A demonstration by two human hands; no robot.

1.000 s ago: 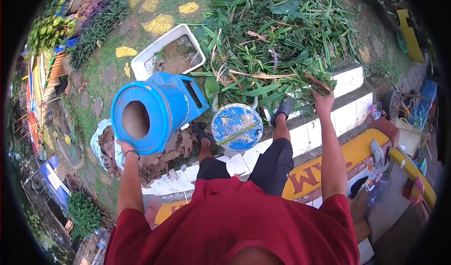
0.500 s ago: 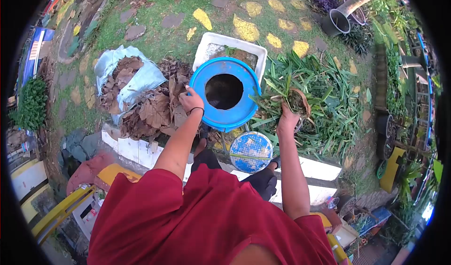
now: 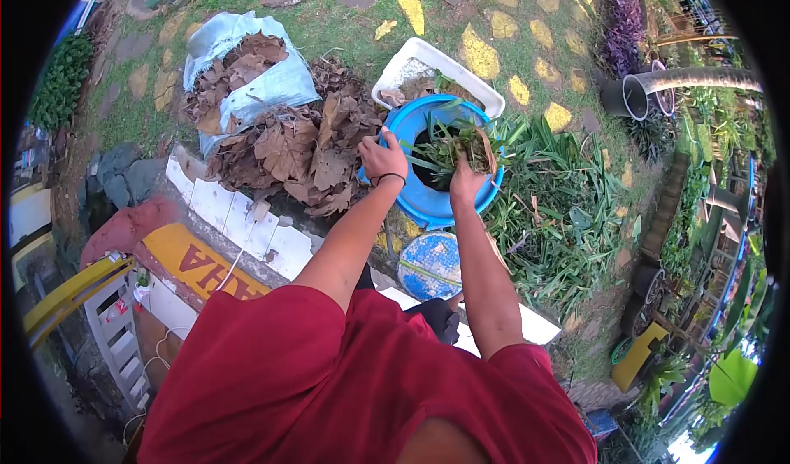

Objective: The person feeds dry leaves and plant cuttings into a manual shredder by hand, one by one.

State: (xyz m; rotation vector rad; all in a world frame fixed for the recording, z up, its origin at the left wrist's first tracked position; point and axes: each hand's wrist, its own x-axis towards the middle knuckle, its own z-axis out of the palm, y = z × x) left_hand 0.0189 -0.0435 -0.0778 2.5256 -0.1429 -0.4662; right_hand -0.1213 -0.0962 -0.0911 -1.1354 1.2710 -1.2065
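Observation:
A blue barrel with a round dark opening in its top stands in front of me. At the left of its rim is my left hand, fingers closed on the edge. Over the opening, my right hand grips a bunch of cut green leaves with a curved brown strip at its side. The bunch covers much of the opening, so the barrel's inside is mostly hidden. Spread on the ground to the right lies a pile of long green leaves.
Dry brown leaves are heaped at the left, beside a light blue sack of more. Behind the barrel sits a white tray. A round blue-and-white lid-like piece is near my feet, by white tiles.
My right hand has swung left from above the green pile to over the barrel opening, carrying the leaves. My left hand stays on the rim. The whole view has turned and shifted.

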